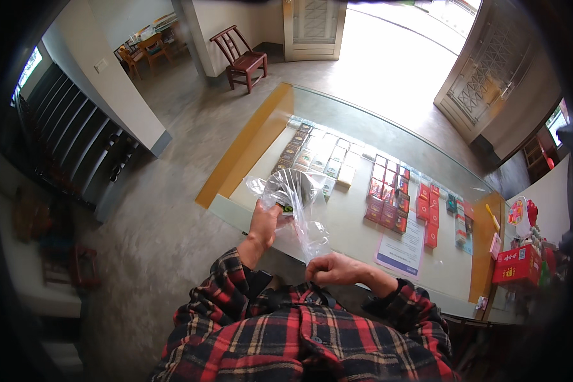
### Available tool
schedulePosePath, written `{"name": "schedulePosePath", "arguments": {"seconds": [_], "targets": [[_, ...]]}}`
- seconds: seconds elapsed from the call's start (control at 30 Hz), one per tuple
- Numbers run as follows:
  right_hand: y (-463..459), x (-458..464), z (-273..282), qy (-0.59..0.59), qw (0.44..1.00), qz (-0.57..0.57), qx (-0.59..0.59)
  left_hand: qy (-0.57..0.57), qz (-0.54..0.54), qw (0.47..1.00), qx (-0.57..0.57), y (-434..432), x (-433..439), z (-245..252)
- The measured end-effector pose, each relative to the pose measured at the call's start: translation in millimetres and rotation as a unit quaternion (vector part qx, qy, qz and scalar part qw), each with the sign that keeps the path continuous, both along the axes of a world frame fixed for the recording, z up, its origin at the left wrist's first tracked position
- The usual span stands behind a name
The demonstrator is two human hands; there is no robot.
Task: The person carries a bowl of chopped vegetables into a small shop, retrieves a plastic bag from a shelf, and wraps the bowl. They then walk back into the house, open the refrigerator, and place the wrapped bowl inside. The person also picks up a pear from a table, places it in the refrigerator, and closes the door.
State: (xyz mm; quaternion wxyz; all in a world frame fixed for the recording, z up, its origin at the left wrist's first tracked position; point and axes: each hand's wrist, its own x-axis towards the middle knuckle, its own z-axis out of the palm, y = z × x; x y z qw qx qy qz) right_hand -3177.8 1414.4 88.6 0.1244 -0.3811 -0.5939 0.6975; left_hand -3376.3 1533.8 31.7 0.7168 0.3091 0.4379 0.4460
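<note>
My left hand (264, 223) grips a round, dark-topped container (290, 186) with a small coloured label, through or inside a clear plastic bag (306, 220). The bag's film wraps loosely over the container, and glare hides its exact shape. In my right hand (333, 269), the fingers are closed on the gathered lower end of the bag, which is stretched between both hands. Both hands are above the near edge of a glass display counter (248, 216), close to my chest. Beneath the glass lie rows of small dark and white packs (318, 155).
Red packs (384, 191) and a printed sheet (401, 246) lie farther right in the counter. A red carton (516, 265) stands at the right end. Beyond the counter are a wooden chair (246, 61) and an open metal door (482, 76). A stair railing (71, 129) rises at left.
</note>
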Motion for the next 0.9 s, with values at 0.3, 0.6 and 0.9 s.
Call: {"name": "schedulePosePath", "arguments": {"seconds": [0.3, 0.6, 0.9], "targets": [[1, 12, -18, 0.008, 0.998, -0.063, -0.025, 0.037, 0.027, 0.996, 0.072, -26, -18, 20], [14, 68, -19, -0.160, 0.966, -0.181, 0.095, 0.328, -0.102, 0.852, 0.395, -91, -87, 17], [25, 110, -4, -0.276, 0.891, -0.245, 0.264, 0.328, -0.232, 0.880, 0.253, -83, -117, 24]]}}
